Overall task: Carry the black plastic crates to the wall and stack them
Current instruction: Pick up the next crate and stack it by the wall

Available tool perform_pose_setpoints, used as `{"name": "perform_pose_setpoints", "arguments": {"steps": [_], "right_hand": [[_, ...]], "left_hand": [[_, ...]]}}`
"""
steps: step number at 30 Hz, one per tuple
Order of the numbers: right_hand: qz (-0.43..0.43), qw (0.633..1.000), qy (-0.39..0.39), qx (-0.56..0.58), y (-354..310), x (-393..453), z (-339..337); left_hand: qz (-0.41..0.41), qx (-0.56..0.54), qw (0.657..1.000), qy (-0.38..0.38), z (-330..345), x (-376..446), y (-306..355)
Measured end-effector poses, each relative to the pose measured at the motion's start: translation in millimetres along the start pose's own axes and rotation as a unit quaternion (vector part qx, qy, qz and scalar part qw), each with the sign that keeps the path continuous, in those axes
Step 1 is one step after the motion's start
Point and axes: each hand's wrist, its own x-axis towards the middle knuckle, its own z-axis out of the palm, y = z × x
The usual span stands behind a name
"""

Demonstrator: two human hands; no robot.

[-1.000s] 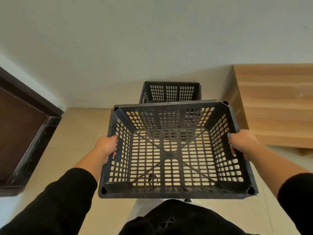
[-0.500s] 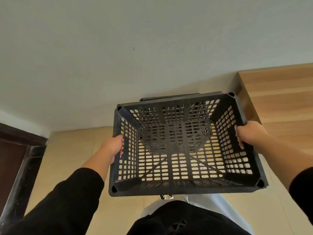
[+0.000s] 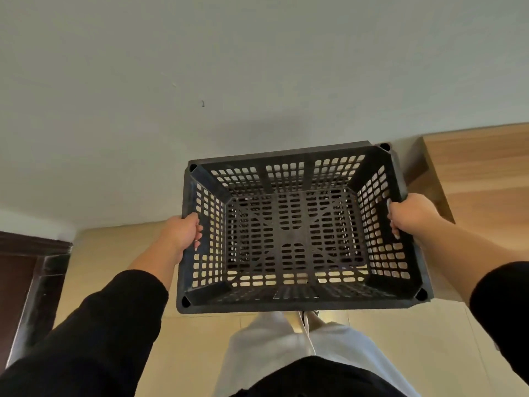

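Gripping the black crate [image 3: 294,233] by its side rims, left hand [image 3: 183,234] and right hand [image 3: 412,214] hold it aloft near the wall [image 3: 200,81]; lowering and stacking likely remain, any crate beneath hidden.

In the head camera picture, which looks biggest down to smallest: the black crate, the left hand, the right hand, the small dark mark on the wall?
1. Black crate, by far the largest.
2. Left hand and right hand: alike, no ranking.
3. Wall mark, tiny, though it lies farther off.
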Motion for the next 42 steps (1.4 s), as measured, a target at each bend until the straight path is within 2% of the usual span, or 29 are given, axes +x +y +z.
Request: {"name": "perform_pose_setpoints", "arguments": {"steps": [12, 19, 26, 35, 42], "right_hand": [[0.02, 0.999, 0.015, -0.044, -49, 77, 25], [0.026, 0.994, -0.013, -0.103, -55, 91, 24], [0.031, 0.997, -0.006, -0.073, -54, 89, 25], [0.04, 0.997, -0.022, -0.063, -53, 86, 28], [0.041, 0.998, 0.009, -0.04, -48, 79, 35]], "left_hand": [[0.022, 0.042, 0.999, 0.0, 26, 77, 44], [0.036, 0.069, 0.997, -0.003, 32, 86, 46], [0.025, 0.094, 0.995, -0.014, 29, 86, 44], [-0.01, 0.071, 0.997, -0.011, 36, 75, 39], [0.058, 0.111, 0.992, 0.01, 32, 85, 35]]}}
